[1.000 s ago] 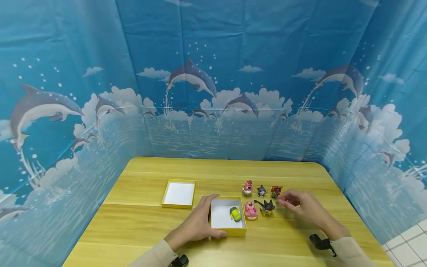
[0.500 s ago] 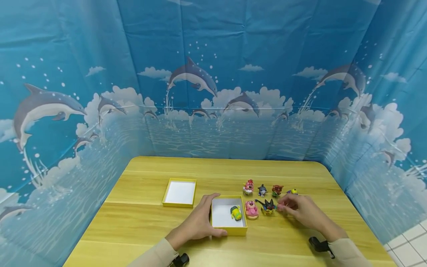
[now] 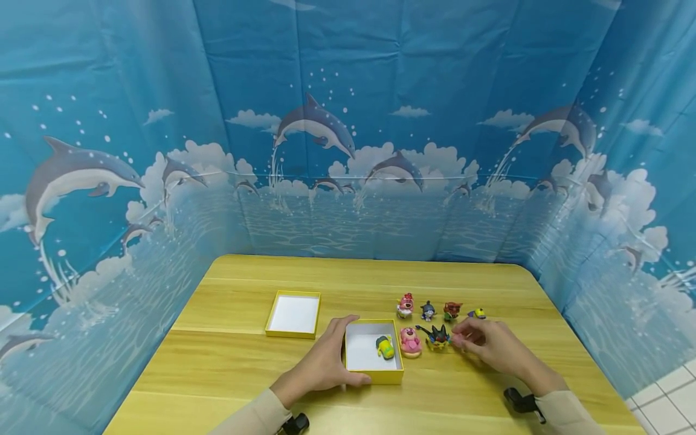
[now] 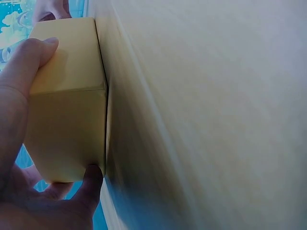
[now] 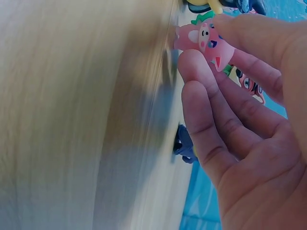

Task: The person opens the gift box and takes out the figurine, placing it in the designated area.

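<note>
My left hand (image 3: 325, 361) grips the left side of an open yellow box (image 3: 375, 377), thumb on the front wall and fingers toward the back in the head view. Inside the white-lined box lies a yellow-green figurine (image 3: 385, 347). To the box's right, my right hand (image 3: 497, 347) pinches a small pink figurine (image 5: 204, 38) between thumb and fingers, low over the table. It has a pointed ear and a green part behind it. Just left of that hand is a black-eared yellow figurine (image 3: 437, 338), and a pink bear figurine (image 3: 410, 342) stands against the box's right side.
Behind are a red-and-pink figurine (image 3: 405, 306), a grey figurine (image 3: 428, 311), a brown-red figurine (image 3: 452, 310) and a yellow-purple figurine (image 3: 477, 313). A shallow yellow lid (image 3: 291, 333), white inside, lies left of the box on the wooden table (image 3: 217, 368). Dolphin-printed curtains (image 3: 326, 223) surround the table.
My right hand has let go of the yellow-purple figurine, now in the back row's right end, then moved slightly nearer and taken hold of the pink one. My left hand keeps its grip.
</note>
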Demonstrator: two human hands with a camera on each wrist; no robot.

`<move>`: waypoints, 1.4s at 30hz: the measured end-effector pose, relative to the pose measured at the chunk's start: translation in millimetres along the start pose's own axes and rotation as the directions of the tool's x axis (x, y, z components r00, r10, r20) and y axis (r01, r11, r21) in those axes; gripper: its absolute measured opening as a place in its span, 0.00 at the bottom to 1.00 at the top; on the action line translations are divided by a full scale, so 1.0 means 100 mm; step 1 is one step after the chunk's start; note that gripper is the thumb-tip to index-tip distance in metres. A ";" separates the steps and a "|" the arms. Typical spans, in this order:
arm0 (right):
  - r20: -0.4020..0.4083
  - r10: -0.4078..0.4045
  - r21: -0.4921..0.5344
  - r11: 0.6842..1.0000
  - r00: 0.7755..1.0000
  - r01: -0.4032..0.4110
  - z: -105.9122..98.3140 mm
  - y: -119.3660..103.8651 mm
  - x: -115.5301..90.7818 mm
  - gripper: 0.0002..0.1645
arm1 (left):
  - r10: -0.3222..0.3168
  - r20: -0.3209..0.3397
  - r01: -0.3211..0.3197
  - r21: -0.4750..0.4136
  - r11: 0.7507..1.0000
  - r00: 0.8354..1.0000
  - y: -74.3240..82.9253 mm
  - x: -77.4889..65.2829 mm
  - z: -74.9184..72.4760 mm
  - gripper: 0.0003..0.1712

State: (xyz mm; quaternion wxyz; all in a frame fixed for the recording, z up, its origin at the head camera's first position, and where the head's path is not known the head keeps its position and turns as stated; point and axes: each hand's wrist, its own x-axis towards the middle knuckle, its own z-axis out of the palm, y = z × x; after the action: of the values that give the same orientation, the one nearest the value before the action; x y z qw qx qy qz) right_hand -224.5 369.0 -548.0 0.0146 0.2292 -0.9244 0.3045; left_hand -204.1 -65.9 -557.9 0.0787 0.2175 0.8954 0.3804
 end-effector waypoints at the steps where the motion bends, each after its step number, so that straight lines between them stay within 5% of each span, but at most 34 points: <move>1: 0.001 -0.002 0.001 1.000 1.000 0.002 0.00 0.00 0.00 0.07 | 0.000 0.000 0.000 0.000 1.000 1.000 0.00 0.00 0.00 0.78; 33: 0.031 0.032 0.045 0.998 0.999 -0.034 -0.04 -0.02 -0.03 0.15 | 0.009 0.004 -0.009 -0.008 1.000 1.000 0.01 -0.01 -0.03 0.77; 42: -0.034 0.094 0.020 0.995 0.995 -0.093 -0.10 -0.10 -0.08 0.21 | 0.004 0.008 -0.004 -0.016 1.000 1.000 0.02 -0.03 -0.03 0.77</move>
State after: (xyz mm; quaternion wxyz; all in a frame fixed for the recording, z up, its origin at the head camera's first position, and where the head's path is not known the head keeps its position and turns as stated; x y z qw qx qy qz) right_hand -214.5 370.9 -536.0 0.0144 0.1804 -0.9309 0.3174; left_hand -201.7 -68.3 -554.5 0.0832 0.2200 0.8916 0.3869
